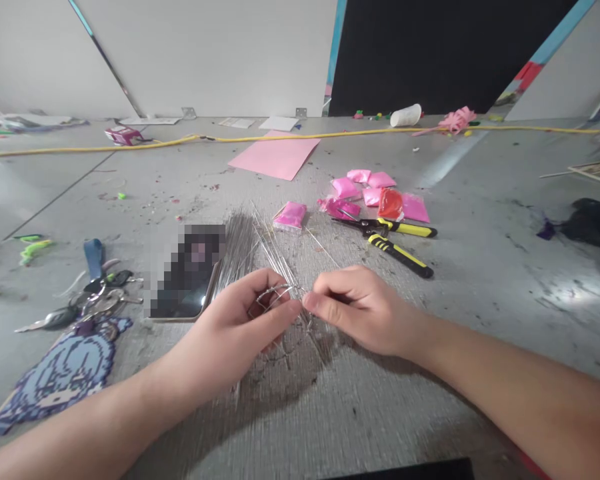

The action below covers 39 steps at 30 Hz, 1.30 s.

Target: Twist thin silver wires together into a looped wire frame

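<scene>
Between my two hands is a small frame of bent and twisted silvery wire (275,291). My left hand (253,313) grips it, thumb on the near side and fingers curled behind. At the frame's right edge, the thumb and forefinger of my right hand (353,308) are pinched together on the wire; the exact bit between them is too small to see. Several straight wires (267,243) lie on the table just beyond my hands, with a denser bundle of wires (237,233) to their left. Pliers with black and yellow handles (400,243) lie beyond my right hand, jaws pointing left.
A phone (190,273) lies left of the wires. Keys (105,300) and a blue pixel-pattern character piece (65,373) are farther left. Pink packets (347,189) and a pink sheet (277,157) lie beyond. A yellow cord (330,135) crosses the back, near a tipped white cup (406,116).
</scene>
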Available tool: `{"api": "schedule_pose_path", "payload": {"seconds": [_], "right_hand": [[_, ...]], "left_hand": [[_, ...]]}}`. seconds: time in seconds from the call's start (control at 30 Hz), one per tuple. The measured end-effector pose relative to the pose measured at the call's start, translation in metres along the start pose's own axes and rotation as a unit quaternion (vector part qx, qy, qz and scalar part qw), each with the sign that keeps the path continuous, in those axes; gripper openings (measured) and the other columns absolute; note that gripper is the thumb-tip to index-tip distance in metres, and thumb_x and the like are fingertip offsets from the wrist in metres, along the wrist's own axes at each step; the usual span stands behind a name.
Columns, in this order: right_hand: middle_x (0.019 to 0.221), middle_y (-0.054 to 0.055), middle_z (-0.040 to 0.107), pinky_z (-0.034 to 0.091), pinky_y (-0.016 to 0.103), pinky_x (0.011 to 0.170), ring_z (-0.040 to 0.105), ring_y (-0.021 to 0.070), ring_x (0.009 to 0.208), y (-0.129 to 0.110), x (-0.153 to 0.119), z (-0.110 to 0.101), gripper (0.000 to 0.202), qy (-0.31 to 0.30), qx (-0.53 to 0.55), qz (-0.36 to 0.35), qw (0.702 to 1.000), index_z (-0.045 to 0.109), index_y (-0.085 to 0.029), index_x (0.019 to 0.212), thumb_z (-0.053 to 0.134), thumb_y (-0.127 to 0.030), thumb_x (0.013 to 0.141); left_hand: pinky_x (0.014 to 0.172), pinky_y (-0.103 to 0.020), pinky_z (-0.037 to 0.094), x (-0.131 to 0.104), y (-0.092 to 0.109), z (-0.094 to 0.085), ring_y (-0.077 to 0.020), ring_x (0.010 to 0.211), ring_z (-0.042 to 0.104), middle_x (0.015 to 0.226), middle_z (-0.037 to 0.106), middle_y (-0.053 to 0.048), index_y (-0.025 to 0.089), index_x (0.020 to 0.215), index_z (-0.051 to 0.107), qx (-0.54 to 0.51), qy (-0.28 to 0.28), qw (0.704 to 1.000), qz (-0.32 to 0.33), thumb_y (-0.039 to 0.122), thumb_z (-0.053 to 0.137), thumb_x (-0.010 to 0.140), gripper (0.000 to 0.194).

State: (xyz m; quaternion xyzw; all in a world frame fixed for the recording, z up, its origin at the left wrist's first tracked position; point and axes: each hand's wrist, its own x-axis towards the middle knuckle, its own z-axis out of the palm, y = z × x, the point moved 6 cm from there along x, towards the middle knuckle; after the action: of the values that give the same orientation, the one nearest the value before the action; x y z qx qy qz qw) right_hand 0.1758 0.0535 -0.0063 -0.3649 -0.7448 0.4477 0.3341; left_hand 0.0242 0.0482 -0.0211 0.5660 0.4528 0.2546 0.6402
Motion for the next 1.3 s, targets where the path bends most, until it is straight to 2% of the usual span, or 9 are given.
{"api": "schedule_pose_path", "payload": {"seconds": [0.13,0.23,0.3,0.47,0.7,0.87,1.0,1.13,1.3], "right_hand": [[0.058,-0.006,0.042,0.030,0.021,0.047,0.038,0.0080,0.052,0.008,-0.001,-0.003,0.030,0.005,0.053,0.033,0.998,0.053,-0.018,0.074,0.049,-0.035,0.099],[0.064,-0.004,0.051,0.036,0.021,0.051,0.045,0.0085,0.056,0.000,-0.002,-0.001,0.019,-0.006,0.040,-0.016,0.999,0.058,-0.017,0.082,0.060,-0.034,0.092],[0.065,-0.003,0.053,0.038,0.021,0.054,0.047,0.0086,0.058,-0.009,-0.003,0.000,0.018,0.003,0.005,-0.061,0.998,0.057,-0.017,0.081,0.066,-0.031,0.087],[0.063,-0.005,0.047,0.035,0.020,0.053,0.041,0.0069,0.056,-0.020,-0.007,0.001,0.017,0.034,-0.076,-0.092,0.992,0.052,-0.017,0.080,0.055,-0.024,0.095],[0.062,-0.007,0.039,0.030,0.021,0.052,0.036,0.0062,0.054,-0.022,-0.009,0.002,0.014,0.042,-0.141,-0.143,0.979,0.048,-0.017,0.083,0.049,-0.019,0.097],[0.069,-0.004,0.042,0.031,0.026,0.056,0.036,0.0092,0.059,-0.025,-0.011,0.004,0.016,0.050,-0.255,-0.182,0.948,0.052,-0.015,0.084,0.045,-0.018,0.098],[0.065,-0.002,0.043,0.028,0.029,0.055,0.034,0.0119,0.058,-0.027,-0.013,0.009,0.025,0.044,-0.371,-0.205,0.905,0.054,-0.015,0.076,0.043,-0.017,0.098],[0.065,0.000,0.047,0.026,0.031,0.054,0.035,0.0134,0.059,-0.028,-0.011,0.012,0.027,0.031,-0.448,-0.228,0.864,0.054,-0.015,0.070,0.045,-0.015,0.095],[0.062,0.000,0.043,0.022,0.032,0.053,0.033,0.0145,0.057,-0.035,-0.012,0.015,0.029,0.020,-0.503,-0.241,0.830,0.052,-0.017,0.066,0.045,-0.012,0.093]], "left_hand": [[0.053,-0.019,0.035,0.000,0.002,-0.003,-0.0055,0.056,0.040,0.064,0.043,0.007,0.020,0.086,0.050,-0.054,0.012,0.998,0.014,0.039,0.060,0.094,0.023],[0.057,-0.019,0.038,0.001,0.003,-0.005,-0.0059,0.059,0.045,0.065,0.048,0.006,0.019,0.085,0.050,-0.053,0.027,0.998,0.029,0.038,0.058,0.095,0.023],[0.057,-0.019,0.039,0.002,0.004,-0.005,-0.0061,0.060,0.046,0.064,0.049,0.006,0.019,0.084,0.050,-0.045,0.029,0.998,0.039,0.039,0.057,0.096,0.024],[0.053,-0.019,0.042,0.001,0.010,0.000,-0.0064,0.056,0.050,0.066,0.052,0.006,0.019,0.085,0.050,-0.013,0.019,0.999,0.040,0.039,0.059,0.093,0.023],[0.048,-0.019,0.042,0.000,0.017,0.000,-0.0080,0.052,0.048,0.063,0.052,0.005,0.019,0.083,0.053,0.043,0.046,0.997,0.036,0.038,0.061,0.088,0.021],[0.048,-0.017,0.040,0.000,0.014,0.000,-0.0070,0.053,0.046,0.062,0.046,0.007,0.019,0.083,0.053,0.058,0.048,0.997,0.033,0.038,0.059,0.091,0.022],[0.049,-0.018,0.039,0.001,0.007,-0.001,-0.0077,0.054,0.045,0.062,0.041,0.007,0.020,0.082,0.052,0.087,0.051,0.994,0.031,0.040,0.056,0.094,0.023],[0.052,-0.020,0.038,0.001,0.005,-0.003,-0.0093,0.059,0.046,0.065,0.045,0.006,0.021,0.084,0.053,0.152,0.064,0.984,0.063,0.041,0.053,0.096,0.023],[0.054,-0.022,0.038,-0.001,0.006,-0.002,-0.0100,0.060,0.046,0.065,0.046,0.005,0.021,0.083,0.052,0.204,0.070,0.973,0.086,0.041,0.051,0.097,0.024]]}}
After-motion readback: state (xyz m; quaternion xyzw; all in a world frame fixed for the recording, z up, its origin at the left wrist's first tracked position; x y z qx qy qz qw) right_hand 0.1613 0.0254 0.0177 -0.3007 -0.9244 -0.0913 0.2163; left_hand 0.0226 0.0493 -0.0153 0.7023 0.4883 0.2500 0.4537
